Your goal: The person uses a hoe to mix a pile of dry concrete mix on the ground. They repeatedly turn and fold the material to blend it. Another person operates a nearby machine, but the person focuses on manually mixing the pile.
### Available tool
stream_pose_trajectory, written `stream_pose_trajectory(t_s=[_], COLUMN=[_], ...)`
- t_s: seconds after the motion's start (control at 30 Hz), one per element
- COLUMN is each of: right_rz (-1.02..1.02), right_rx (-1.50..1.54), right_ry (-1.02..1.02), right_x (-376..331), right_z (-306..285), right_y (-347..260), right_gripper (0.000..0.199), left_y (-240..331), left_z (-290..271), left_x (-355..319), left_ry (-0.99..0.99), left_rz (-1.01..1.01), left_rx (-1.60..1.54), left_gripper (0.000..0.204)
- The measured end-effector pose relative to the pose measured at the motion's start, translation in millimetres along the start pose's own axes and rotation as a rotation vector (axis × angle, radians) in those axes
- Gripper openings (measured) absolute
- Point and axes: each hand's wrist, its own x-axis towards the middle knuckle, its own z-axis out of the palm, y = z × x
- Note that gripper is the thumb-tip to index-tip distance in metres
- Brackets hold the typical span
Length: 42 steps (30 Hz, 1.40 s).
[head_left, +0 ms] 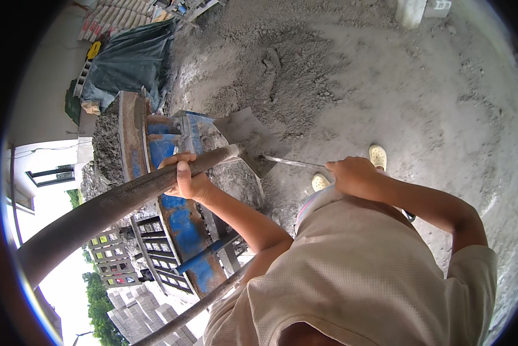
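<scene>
Your long dark-brown round pole looks matt and scuffed, your broad grey metal blade dull; the blue-painted metal frame is rusty, the grey granular heap rough, your beige shirt textured cloth.

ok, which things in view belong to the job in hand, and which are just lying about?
In use:
- shovel, gripped by the left hand
- thin rod, held in the right hand

Apparently just around:
- dark tarp
- grey blocks
- blue-framed machine, role unclear
</scene>
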Motion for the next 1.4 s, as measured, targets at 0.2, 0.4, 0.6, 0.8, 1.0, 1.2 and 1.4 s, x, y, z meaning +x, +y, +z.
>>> stream_pose_trajectory(t_s=[0.2,0.4,0.6,0.8,1.0,1.2,1.4], right_rz=[-0.102,-0.003,0.032,0.24,-0.096,-0.118,-0.142], right_rx=[-0.024,-0.107,-0.032,0.373,1.321,0.99,0.677], right_ry=[0.063,0.04,0.095,0.45,1.137,0.897,0.497], right_x=[-7,5,1,5,-30,20,-2], right_z=[3,-2,-18,-70,-157,-16,-32], right_y=[5,15,27,93,35,50,43], right_gripper=[0.018,0.022,0.022,0.029,0.023,0.024,0.031], left_y=[-1,-3,-4,-10,-8,-12,-2], left_z=[-14,-25,-28,-33,-20,24,49], left_x=[-2,0,3,36,85,109,118], left_ry=[0.002,0.051,0.159,0.318,0.335,0.355,0.27], left_rz=[-0.006,0.003,0.0,0.03,0.054,0.079,0.159], left_rx=[-0.083,-0.104,-0.111,-0.056,-0.257,-0.286,-0.277], left_gripper=[0.02,0.023,0.018,0.016,0.013,0.01,0.011])
